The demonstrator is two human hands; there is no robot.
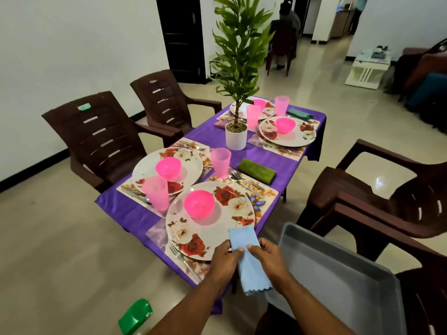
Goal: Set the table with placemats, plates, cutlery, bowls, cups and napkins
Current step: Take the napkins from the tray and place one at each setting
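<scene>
Both hands hold a light blue napkin above the near corner of the table: the left hand pinches its left edge between thumb and fingers, and the right hand grips its right edge, so that the cloth hangs folded between them with its zigzag hem at the bottom. Its upper end overlaps the rim of the nearest plate, a flowered one with a pink bowl standing on it; what the bowl holds cannot be made out. A fork lies just left of that plate on a flowered placemat, and more cutlery lies on the mat to the right. A pink cup stands between this plate and the second plate, which carries its own pink bowl; another pink cup is near a green napkin. A potted plant in a white pot rises mid-table and partly hides the two far settings. A grey tray, nothing visible in it, sits on the brown chair to the right. A green object lies on the floor.
</scene>
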